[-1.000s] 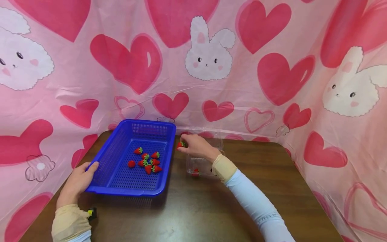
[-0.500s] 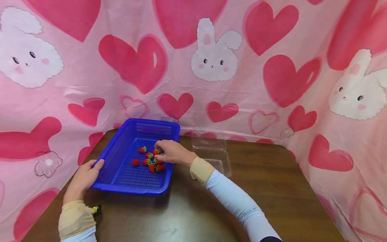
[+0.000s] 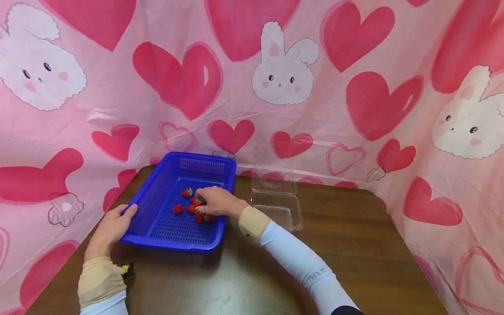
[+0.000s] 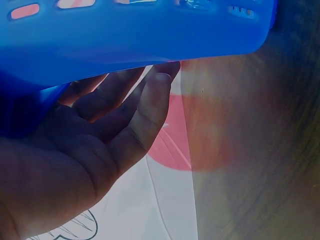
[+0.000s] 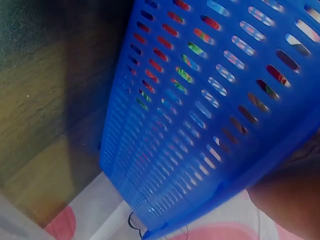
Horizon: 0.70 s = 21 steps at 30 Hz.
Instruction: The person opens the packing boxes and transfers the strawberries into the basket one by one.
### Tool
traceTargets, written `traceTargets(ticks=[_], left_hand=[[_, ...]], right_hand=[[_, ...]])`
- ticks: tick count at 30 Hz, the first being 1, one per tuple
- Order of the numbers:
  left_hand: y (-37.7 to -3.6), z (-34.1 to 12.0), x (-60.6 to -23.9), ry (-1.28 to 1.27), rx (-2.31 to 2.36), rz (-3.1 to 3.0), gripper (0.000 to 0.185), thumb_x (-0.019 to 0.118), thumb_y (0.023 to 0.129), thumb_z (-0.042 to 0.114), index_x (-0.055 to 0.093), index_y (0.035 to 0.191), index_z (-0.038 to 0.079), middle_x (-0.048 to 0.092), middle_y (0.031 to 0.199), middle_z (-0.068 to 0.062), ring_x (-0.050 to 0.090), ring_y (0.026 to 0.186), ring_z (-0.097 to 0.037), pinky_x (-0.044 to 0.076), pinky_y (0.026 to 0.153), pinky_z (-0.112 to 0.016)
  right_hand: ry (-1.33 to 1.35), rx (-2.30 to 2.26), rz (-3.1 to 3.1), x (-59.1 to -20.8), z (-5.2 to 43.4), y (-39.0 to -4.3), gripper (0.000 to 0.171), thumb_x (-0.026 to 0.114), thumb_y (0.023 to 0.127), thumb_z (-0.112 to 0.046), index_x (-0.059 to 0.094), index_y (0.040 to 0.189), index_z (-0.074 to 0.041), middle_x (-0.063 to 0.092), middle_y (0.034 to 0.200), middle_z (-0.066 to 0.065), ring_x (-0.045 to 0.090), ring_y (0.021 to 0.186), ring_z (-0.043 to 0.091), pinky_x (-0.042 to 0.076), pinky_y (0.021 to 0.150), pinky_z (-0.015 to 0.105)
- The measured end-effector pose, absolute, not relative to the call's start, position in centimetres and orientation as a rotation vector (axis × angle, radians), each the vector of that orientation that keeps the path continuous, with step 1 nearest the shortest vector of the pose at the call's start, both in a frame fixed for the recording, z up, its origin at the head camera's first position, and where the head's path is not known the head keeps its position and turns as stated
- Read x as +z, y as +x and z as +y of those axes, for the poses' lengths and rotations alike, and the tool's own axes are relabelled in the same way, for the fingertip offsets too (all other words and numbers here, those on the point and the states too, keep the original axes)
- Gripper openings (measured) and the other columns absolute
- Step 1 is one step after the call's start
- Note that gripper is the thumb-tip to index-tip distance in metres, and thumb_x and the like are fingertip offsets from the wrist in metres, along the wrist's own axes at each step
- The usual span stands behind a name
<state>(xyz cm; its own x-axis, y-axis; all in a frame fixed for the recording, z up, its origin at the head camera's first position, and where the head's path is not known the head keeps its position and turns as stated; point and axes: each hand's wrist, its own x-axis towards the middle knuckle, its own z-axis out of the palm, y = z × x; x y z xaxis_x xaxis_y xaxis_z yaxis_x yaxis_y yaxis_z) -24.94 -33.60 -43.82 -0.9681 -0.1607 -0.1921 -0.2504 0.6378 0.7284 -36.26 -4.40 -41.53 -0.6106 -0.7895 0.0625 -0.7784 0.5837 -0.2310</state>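
A blue perforated basket (image 3: 157, 238) stands at the left of the table, and several red strawberries (image 3: 178, 209) with green tops lie on its floor. My left hand (image 3: 114, 225) grips its left rim; in the left wrist view the thumb and fingers are at the blue wall (image 4: 150, 40). My right hand (image 3: 218, 202) reaches over the right side into the basket, thumb and fingers curled round a strawberry (image 3: 195, 201) among the others. The right wrist view looks at the slotted outer wall (image 5: 200, 115), with red and green showing through. Some strawberries are hidden under the right hand.
A clear plastic clamshell box (image 3: 281, 210) with its lid raised stands on the brown wooden table (image 3: 334, 245), right of the basket. A pink curtain (image 3: 236, 87) with hearts and rabbits hangs behind the table. A small black and yellow object (image 3: 127, 269) is by the left wrist.
My right hand, holding a strawberry one second ago between the clear box and the basket, has moved left and down into the basket. My left hand keeps its hold on the rim.
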Motion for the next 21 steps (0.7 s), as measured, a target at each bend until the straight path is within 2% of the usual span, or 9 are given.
traceTargets(ticks=[7,16,21], left_hand=[[-24.9,-33.4,-43.7,-0.343,1.247,2.755,0.075,0.024,0.103,0.054,0.035,0.143,-0.008,0.051,0.126,-0.035,0.053,0.11,-0.046,0.044,0.091,-0.059],[-24.7,-33.4,-43.7,-0.346,1.242,2.774,0.073,0.025,0.103,0.052,0.036,0.142,-0.009,0.051,0.126,-0.036,0.053,0.11,-0.047,0.042,0.092,-0.059],[-24.9,-33.2,-43.5,-0.35,1.248,2.771,0.072,0.025,0.103,0.052,0.038,0.141,-0.008,0.053,0.124,-0.035,0.055,0.107,-0.044,0.044,0.09,-0.056]], right_hand=[[-1.317,-0.261,2.697,-41.8,-5.4,-35.9,0.032,0.067,0.092,-0.039,0.063,0.116,-0.017,0.059,0.083,-0.007,0.056,0.077,0.009,0.043,0.064,0.021],[-1.38,-0.094,2.657,-42.6,-7.4,-35.5,0.026,0.07,0.089,-0.039,0.066,0.108,-0.022,0.067,0.089,-0.009,0.061,0.079,0.009,0.052,0.073,0.027],[-1.4,0.024,2.631,-43.5,-8.1,-35.4,0.021,0.073,0.087,-0.037,0.065,0.101,-0.022,0.062,0.084,-0.009,0.059,0.078,0.009,0.05,0.07,0.028]])
